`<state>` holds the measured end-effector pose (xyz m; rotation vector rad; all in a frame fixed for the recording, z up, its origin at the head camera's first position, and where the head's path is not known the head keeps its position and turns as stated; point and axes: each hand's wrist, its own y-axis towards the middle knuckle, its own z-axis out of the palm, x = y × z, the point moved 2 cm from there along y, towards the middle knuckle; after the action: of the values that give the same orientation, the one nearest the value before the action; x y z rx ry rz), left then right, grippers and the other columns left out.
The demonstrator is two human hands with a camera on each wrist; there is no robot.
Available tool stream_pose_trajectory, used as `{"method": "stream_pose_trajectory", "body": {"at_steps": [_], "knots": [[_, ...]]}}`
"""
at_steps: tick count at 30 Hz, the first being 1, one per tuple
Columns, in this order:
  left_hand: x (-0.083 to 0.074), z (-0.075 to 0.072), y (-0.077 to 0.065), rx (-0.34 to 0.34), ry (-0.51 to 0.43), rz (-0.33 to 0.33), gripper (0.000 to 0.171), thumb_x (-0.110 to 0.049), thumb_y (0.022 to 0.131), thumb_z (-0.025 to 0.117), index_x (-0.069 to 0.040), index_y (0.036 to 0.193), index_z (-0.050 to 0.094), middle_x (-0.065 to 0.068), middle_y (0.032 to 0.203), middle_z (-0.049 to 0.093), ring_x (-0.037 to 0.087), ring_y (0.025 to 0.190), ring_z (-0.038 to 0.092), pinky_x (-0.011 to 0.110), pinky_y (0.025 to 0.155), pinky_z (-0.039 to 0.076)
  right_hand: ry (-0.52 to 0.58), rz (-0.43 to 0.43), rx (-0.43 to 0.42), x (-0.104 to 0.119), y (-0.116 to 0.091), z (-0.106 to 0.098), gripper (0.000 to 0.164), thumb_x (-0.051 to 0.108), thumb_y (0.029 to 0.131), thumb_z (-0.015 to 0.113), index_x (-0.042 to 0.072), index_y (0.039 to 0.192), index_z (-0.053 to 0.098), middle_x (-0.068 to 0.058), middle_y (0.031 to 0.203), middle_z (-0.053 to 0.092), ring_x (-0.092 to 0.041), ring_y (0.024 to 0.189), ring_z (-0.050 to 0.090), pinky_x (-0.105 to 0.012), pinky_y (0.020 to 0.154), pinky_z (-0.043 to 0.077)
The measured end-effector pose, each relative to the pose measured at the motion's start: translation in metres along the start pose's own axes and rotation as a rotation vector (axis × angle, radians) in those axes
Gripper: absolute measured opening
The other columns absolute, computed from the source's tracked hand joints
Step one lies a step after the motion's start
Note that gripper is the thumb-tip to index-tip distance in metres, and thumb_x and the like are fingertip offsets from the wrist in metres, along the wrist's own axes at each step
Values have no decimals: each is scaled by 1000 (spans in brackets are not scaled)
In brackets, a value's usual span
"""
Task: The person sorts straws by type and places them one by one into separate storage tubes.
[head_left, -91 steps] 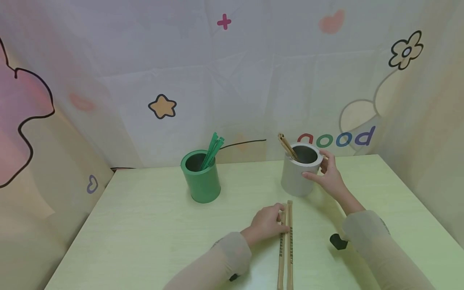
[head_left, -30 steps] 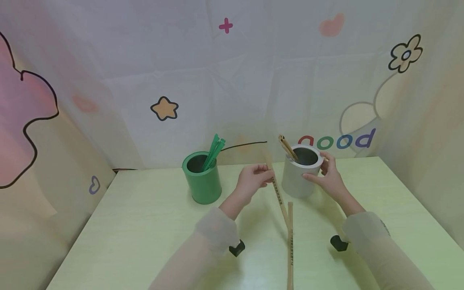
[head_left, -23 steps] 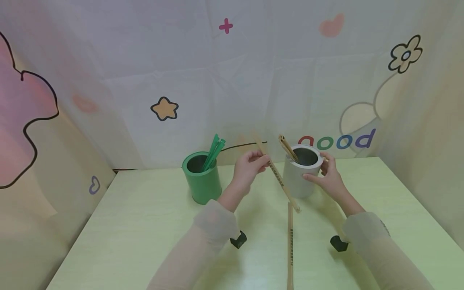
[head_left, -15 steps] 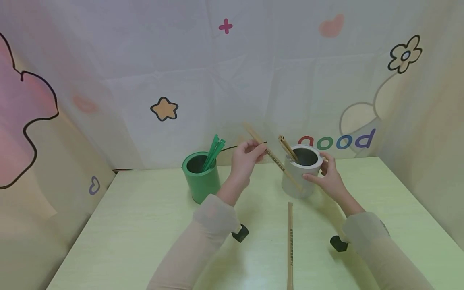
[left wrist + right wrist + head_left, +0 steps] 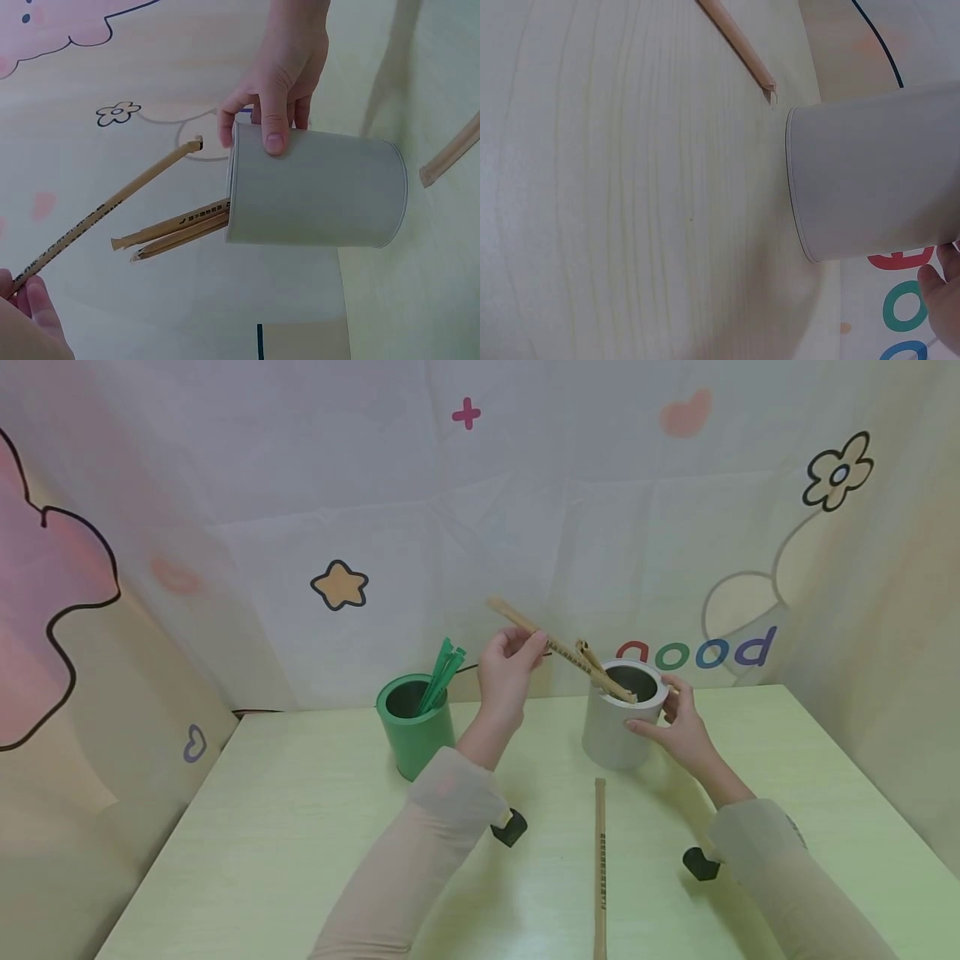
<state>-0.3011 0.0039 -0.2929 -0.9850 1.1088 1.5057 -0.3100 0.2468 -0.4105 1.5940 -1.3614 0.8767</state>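
My left hand (image 5: 510,672) pinches a brown paper-wrapped stick with dark print (image 5: 566,652) between thumb and fingers. The stick slants down to the right, its low end apart from the grey cup in the left wrist view. The upright grey cup (image 5: 618,739) stands at the back right of the table. Around its right side and rim, my right hand (image 5: 681,727) grips with thumb in front. Several brown wrapped sticks (image 5: 180,225) lean in this cup. Another wrapped stick (image 5: 600,868) lies on the table in front of it.
A green cup (image 5: 418,747) stands to the left, holding several green sticks (image 5: 441,681). Behind the pale table (image 5: 285,843) hangs a printed cloth (image 5: 390,477). A black wrist piece (image 5: 510,828) sits under the left sleeve and another (image 5: 701,864) under the right.
My left hand has picked one wrapped stick off the table, lifted it and tilted it, bringing its low end up to the grey cup's mouth. My right hand stays on the cup.
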Motion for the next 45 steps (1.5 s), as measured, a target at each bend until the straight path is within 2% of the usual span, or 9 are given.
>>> {"method": "stream_pose_trajectory", "body": {"at_steps": [8,13,17,25,34,40,45], "knots": [[5,2,4,-57,38,42,15,-15,81,64,-3,86,57,-2,77,55,8,72,56,24,74,51,-1,1,-5,0,0,-1,92,26,77,69,11,138,1,-27,143,14,-44,130,17,-57,104,16],[14,3,6,-91,127,46,17,-19,79,66,-4,85,58,-2,77,56,7,72,55,22,70,51,4,-6,-2,-1,1,-1,91,25,77,68,11,137,1,-26,144,13,-44,131,15,-57,104,16],[20,7,6,-89,202,48,17,-22,79,66,-7,85,59,0,81,59,7,75,55,22,69,50,11,-12,-2,-1,1,0,90,24,77,68,10,137,2,-27,144,13,-43,131,15,-57,104,16],[28,21,3,-58,320,67,16,-22,80,65,-8,89,62,2,87,64,9,80,58,21,69,48,15,-8,3,-1,1,0,90,25,77,68,11,137,2,-26,144,12,-44,131,15,-58,103,16],[42,31,1,-34,437,45,15,-21,80,65,-8,87,64,2,84,66,8,76,58,20,64,48,10,-9,0,-1,0,0,90,25,77,68,12,137,2,-26,144,14,-43,131,15,-58,102,17],[50,34,-3,50,507,34,18,-23,81,64,-7,90,66,4,84,67,9,75,59,19,64,47,-1,-5,-2,0,-1,0,90,26,77,68,13,137,2,-26,144,14,-44,131,16,-58,103,17],[55,34,-6,110,550,-16,20,-27,82,63,-11,92,68,1,84,67,9,76,59,21,66,47,-5,-1,0,0,-1,0,90,26,78,67,14,137,1,-25,144,14,-43,131,15,-58,102,18]]}}
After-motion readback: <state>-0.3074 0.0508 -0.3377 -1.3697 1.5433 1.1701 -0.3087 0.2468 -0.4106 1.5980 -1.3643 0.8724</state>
